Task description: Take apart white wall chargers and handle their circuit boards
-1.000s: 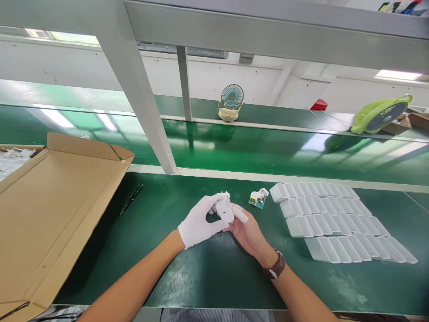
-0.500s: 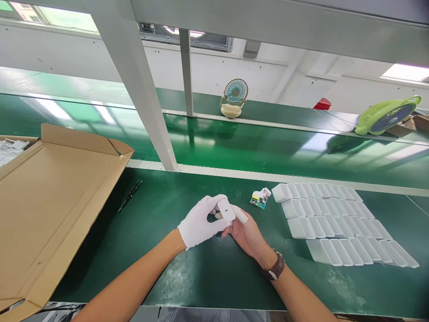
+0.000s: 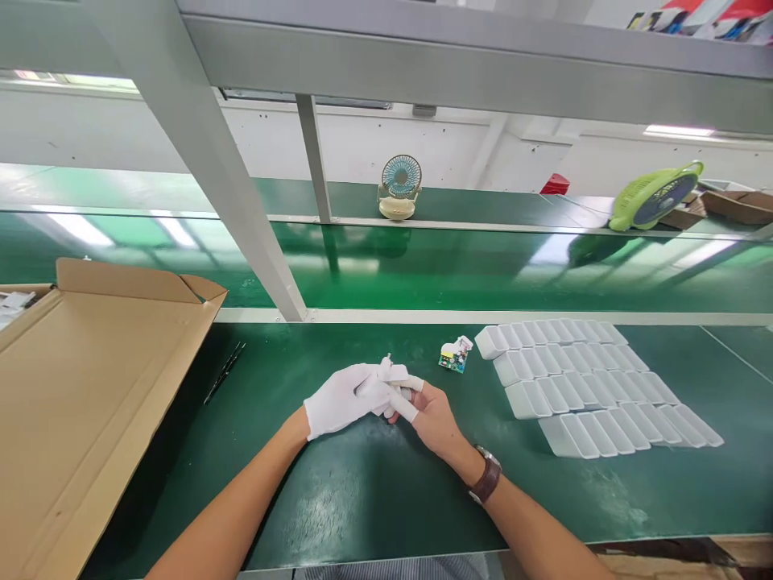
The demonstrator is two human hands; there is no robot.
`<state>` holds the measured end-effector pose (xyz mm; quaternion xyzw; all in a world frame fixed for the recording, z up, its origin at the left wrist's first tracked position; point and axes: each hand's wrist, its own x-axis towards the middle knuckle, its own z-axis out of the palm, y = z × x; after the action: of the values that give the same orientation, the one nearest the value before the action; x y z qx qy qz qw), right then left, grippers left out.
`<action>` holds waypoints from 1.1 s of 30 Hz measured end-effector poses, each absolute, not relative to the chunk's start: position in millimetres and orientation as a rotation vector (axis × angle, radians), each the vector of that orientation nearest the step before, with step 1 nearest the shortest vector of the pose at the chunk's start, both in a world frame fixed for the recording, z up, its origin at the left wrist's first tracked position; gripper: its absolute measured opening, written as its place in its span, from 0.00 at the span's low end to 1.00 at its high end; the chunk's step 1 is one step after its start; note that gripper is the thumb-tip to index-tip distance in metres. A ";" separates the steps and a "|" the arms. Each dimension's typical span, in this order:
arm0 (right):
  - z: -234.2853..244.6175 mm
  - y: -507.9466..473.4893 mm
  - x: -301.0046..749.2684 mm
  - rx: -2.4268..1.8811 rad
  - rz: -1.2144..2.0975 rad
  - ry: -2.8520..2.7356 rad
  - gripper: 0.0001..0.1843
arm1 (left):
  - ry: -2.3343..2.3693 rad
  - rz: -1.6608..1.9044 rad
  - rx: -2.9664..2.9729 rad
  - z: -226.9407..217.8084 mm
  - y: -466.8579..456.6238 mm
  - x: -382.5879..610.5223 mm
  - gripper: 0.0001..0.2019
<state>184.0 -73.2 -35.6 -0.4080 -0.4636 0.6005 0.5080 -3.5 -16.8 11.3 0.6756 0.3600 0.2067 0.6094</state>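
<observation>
My left hand (image 3: 343,399) wears a white glove and is closed around a small white plastic housing (image 3: 397,373). Fingers of my right hand (image 3: 438,420), with white covers on some fingertips, pinch the same piece from the right side. Glove and fingers hide much of the housing, and its lower part is hard to tell from the glove. A small circuit board (image 3: 455,355) with a yellow component and a white part lies beyond my right hand. To the right, several rows of white open plastic shells (image 3: 580,395) stand side by side on the green table.
Black tweezers (image 3: 224,374) lie left of my hands. A large open cardboard box (image 3: 121,387) covers the left side. A grey metal post (image 3: 241,193) rises behind the table edge. Farther back stand a small fan (image 3: 401,181) and a green fan (image 3: 655,197).
The housing has turned in my hands: its flat slotted face showed before and now I see it edge-on. My right fingers have shifted their grip. The camera view has tilted somewhat.
</observation>
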 end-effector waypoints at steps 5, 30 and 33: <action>-29.6 -68.8 200.4 -1.273 0.935 -1.546 0.20 | 1.117 0.671 1.621 19.2 -5.4 -17.2 0.20; -45.6 -48.5 222.5 -1.111 0.252 -2.355 0.15 | 1.707 1.158 1.694 17.5 150.4 23.3 0.11; -44.1 -48.0 222.4 -1.096 0.221 -2.369 0.14 | 1.745 1.204 1.625 16.5 161.5 26.3 0.11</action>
<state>222.4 -48.0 -44.1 -0.4040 -0.8738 0.0817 0.2580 26.3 161.5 16.5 0.5915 0.6353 0.4382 0.2333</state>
